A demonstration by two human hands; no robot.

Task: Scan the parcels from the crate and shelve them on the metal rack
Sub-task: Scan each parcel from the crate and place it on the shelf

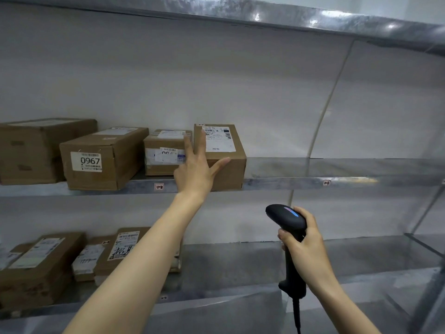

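**Parcel (225,150) on the middle shelf, under your left hand**

The parcel is a brown cardboard box with a white label on its top face. It stands on the middle shelf (337,183) of the metal rack (240,14), at the right end of a row of boxes. Your left hand (195,171) reaches up to it with the fingers (202,141) straight and spread wide. The thumb lies on the front face of the parcel. The longer fingers point up along its left edge, one of them in front of the label. No finger is curled round the box.

Just left of the parcel is a small box (163,154) with torn white labels; whether the two touch cannot be told. Further left lies a long box (103,159) with the number 0967 on its label, then a big box (31,150) at the edge of the view. A small tag (159,187) marked "1-2" is stuck on the shelf edge.

Your right hand (307,249) is lower and to the right, in front of the lower shelf (240,266). Its fingers are curled round the handle of the black scanner (287,219). The head of the scanner points up and to the left, a blue light strip shows on its top, and a cable (296,314) hangs from the handle. On the left part of the lower shelf lie several more boxes (41,263), partly behind your left forearm.
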